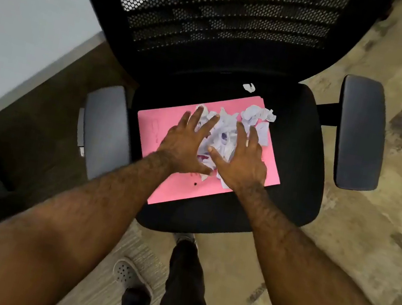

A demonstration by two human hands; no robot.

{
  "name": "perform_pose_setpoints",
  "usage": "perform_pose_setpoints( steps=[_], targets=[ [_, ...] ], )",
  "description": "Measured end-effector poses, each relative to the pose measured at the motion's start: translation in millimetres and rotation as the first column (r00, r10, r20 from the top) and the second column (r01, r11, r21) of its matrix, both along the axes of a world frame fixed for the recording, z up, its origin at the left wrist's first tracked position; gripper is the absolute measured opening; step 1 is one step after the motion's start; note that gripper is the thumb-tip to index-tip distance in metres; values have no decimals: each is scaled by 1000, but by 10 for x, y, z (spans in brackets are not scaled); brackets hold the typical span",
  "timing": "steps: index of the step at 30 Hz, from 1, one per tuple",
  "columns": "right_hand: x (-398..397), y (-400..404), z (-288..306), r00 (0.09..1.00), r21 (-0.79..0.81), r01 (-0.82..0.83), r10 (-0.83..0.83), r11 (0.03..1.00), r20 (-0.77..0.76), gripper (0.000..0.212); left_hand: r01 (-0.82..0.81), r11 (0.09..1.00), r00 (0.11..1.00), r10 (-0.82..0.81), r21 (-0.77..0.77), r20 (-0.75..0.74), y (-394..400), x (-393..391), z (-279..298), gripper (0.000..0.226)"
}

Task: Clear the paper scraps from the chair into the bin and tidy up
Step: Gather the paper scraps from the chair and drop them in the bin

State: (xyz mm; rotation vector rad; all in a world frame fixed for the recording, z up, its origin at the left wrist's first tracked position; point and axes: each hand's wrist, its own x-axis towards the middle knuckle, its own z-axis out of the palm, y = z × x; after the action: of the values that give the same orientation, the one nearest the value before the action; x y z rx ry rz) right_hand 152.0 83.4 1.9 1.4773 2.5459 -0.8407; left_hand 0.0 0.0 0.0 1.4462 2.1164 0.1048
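We saw the paper scraps (227, 133) heaped as a crumpled white pile on a pink folder (161, 188), which lay flat and slightly askew on the black seat of the chair (296, 169). One stray scrap (249, 87) sat apart from the pile, on the seat fabric near the backrest, beyond the folder's far edge. Our left hand (185, 141) lay on the left side of the pile with its fingers straight and spread, palm down over the folder and scraps. Our right hand (241, 159) lay on the right side in the same way, fingers spread and flat, its thumb reaching in over the scraps toward the left hand. The two hands flanked the heap, pressing on it rather than pinching any piece. The chair's mesh backrest (219, 13) rose behind, with a padded armrest (359, 132) on each side. Below the seat, we saw our dark trousers (184, 284) and a grey shoe (130, 274) on the mottled floor (368, 235).
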Motion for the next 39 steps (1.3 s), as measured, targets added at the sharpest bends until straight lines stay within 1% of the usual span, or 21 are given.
perform_pose_setpoints(
  steps=[2, 4, 7, 10, 12, 14, 18, 20, 22, 24, 27, 30, 32, 34, 36, 38, 39],
  targets=[
    [-83, 30, -75, 1000, 38, -9, 10, 999, -10, 93, 65, 998, 997, -65, 1, -46, 124, -62, -86, 132],
    [-134, 60, -194, 999, 72, -40, 40, 997, 1, 92, 111, 993, 990, -114, -32, -84, 212, -126, -193, 131],
    [-146, 108, -327, 996, 101, -85, 82, 991, 35, 85, 174, 983, 975, -181, -58, -130, 258, -103, -366, 124],
    [-101, 130, -429, 990, 149, -138, 137, 979, 13, 71, 145, 989, 973, -147, -28, -176, 259, -72, -473, 110],
    [-68, 151, -470, 989, 146, -127, 137, 981, -55, 63, 141, 990, 973, -136, 16, -189, 241, -25, -511, 95],
    [-35, 175, -488, 982, 138, -118, 136, 983, -128, 57, 137, 988, 977, -123, 73, -171, 212, 13, -529, 78],
    [0, 211, -507, 957, 130, -114, 144, 985, -250, 46, 87, 984, 995, -77, 156, -66, 202, 43, -475, 61],
    [-11, 236, -500, 947, 166, -87, 133, 982, -293, 38, 46, 977, 999, -44, 209, -14, 208, 30, -404, 55],
    [-51, 264, -464, 934, 203, -35, 104, 979, -342, 28, 3, 975, 1000, -6, 223, 11, 210, -6, -331, 53],
    [-102, 298, -411, 919, 189, 36, 41, 981, -391, 20, -26, 974, 1000, 24, 224, 14, 197, -47, -276, 53],
    [-188, 335, -317, 894, 124, 146, -77, 982, -441, 11, -66, 973, 997, 55, 223, 53, 176, -90, -174, 56],
    [-254, 349, -219, 852, 67, 249, -186, 966, -489, 7, -98, 964, 993, 80, 245, 85, 159, -112, -91, 57],
    [-278, 336, -141, 809, 42, 315, -245, 948, -533, 7, -167, 948, 982, 136, 272, 129, 139, -114, -41, 57],
    [-275, 321, -64, 758, 13, 378, -301, 926, -578, 7, -281, 909, 950, 219, 306, 220, 128, -97, 3, 53],
    [-273, 286, 11, 719, -29, 434, -365, 900, -592, 8, -419, 850, 888, 311, 320, 338, 110, -88, 56, 48],
    [-273, 233, 85, 685, -95, 485, -444, 870, -578, 11, -555, 782, 802, 410, 286, 436, 92, -86, 124, 42],
    [-274, 203, 122, 666, -137, 503, -484, 853, -568, 14, -621, 745, 739, 452, 245, 500, 80, -89, 168, 39]
  ],
)
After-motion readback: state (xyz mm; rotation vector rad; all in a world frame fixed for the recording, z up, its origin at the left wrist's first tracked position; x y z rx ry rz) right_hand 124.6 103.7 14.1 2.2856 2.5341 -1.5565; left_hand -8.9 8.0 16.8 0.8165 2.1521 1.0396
